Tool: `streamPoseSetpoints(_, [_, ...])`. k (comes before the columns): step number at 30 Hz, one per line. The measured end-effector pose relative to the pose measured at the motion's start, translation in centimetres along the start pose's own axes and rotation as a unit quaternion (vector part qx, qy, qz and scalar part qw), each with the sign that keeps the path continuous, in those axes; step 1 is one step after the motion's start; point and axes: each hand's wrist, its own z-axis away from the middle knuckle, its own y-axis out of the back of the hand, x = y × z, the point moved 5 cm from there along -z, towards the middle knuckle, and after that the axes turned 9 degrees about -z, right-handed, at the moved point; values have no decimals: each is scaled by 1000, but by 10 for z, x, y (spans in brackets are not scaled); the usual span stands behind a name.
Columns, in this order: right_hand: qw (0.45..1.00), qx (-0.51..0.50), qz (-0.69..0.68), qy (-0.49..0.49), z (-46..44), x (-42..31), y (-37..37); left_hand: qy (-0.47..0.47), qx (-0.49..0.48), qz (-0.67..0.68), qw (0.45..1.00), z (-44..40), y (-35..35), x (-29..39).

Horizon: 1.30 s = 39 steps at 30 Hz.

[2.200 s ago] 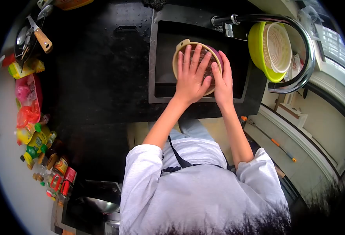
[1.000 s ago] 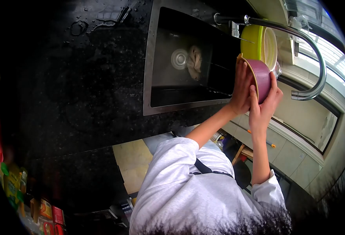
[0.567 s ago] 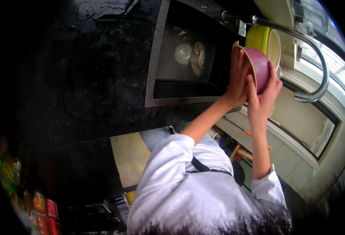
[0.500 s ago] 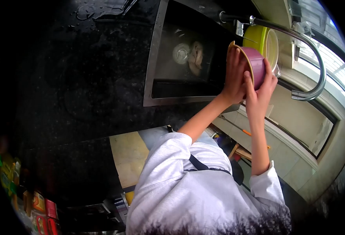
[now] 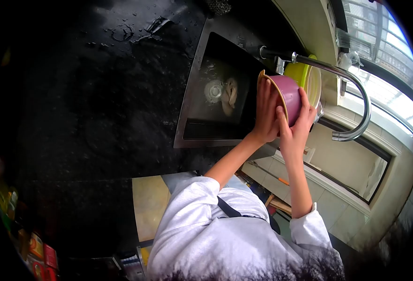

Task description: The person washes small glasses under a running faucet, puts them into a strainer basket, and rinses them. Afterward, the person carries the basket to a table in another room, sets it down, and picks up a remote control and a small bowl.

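**Purple bowl held tipped at the sink's right side, left palm across its mouth**

My right hand (image 5: 297, 129) grasps the purple bowl (image 5: 288, 96) from its outer side, fingers around the wall, thumb up by the rim; probably carries most of the weight. My left hand (image 5: 265, 114) isn't clenched: fingers extended, laid across the open side. Reads as a guard that keeps whatever's inside from sliding out, but contents hidden, can't tell what or how much.

Bowl is well off upright, mouth turned toward the sink (image 5: 182, 117), so anything running off should drop that way. Tab on the rim points up, out of my fingers' way.

In the sink: drain (image 5: 213, 91), pale limp lump (image 5: 229, 97) right beside it, maybe a cloth, unsure. Faucet (image 5: 354, 80) arches past the bowl's far side, spout beyond my right hand, so it leaves me elbow room. Green basin (image 5: 297, 71) sits behind the bowl; contact between them, can't tell. Worktop (image 5: 98, 107) left of the sink, water drops near its far end.
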Motion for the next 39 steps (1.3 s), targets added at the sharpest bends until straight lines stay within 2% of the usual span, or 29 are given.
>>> streamPoseSetpoints(2, [1000,-2,2,15,-3,-3,-3,3,51,23,998,-5,7,11])
streamPoseSetpoints(5, [1000,-2,-17,18,-6,8,-8,33,23,19,999,5,1,-2])
streamPoseSetpoints(8, [1000,-7,-17,22,-6,-1,-6,8,67,2,998,1,7,5])
streamPoseSetpoints(11, [997,15,-73,3,-11,-6,3,-30,25,-25,999,-18,25,21])
streamPoseSetpoints(13, [976,3,-215,-28,-12,36,-3,-57,-43,-138,988,-21,37,27])
streamPoseSetpoints(15, [874,-16,-464,-142,-3,54,-17,-62,-126,-240,961,-22,49,41])
streamPoseSetpoints(17, [773,-36,-599,-206,16,71,-32,-92,-152,-338,924,-18,62,62])
streamPoseSetpoints(20, [622,-76,-726,-283,49,85,-58,-120,-172,-432,877,-7,74,100])
streamPoseSetpoints(23, [486,-134,-802,-320,78,68,-72,-114,-230,-577,775,6,76,133])
streamPoseSetpoints(25, [434,-172,-828,-311,97,57,-79,-103,-252,-629,728,19,79,150])
streamPoseSetpoints(28, [419,-234,-827,-293,121,41,-70,-104,-223,-637,731,45,86,186])
streamPoseSetpoints(29, [375,-271,-841,-280,127,41,-73,-103,-212,-641,731,54,86,201])
streamPoseSetpoints(31, [364,-302,-840,-267,139,34,-64,-131,-151,-669,716,76,85,235])
streamPoseSetpoints(36, [392,-391,-805,-211,166,19,-38,-97,143,-673,719,168,125,352])
streamPoseSetpoints(37, [403,-409,-794,-203,173,20,-34,-90,201,-695,684,203,127,394])
streamPoseSetpoints(38, [413,-423,-783,-192,179,19,-30,-114,274,-719,628,241,118,442])
streamPoseSetpoints(39, [412,-437,-781,-174,184,17,-27,-155,336,-708,601,288,108,489])
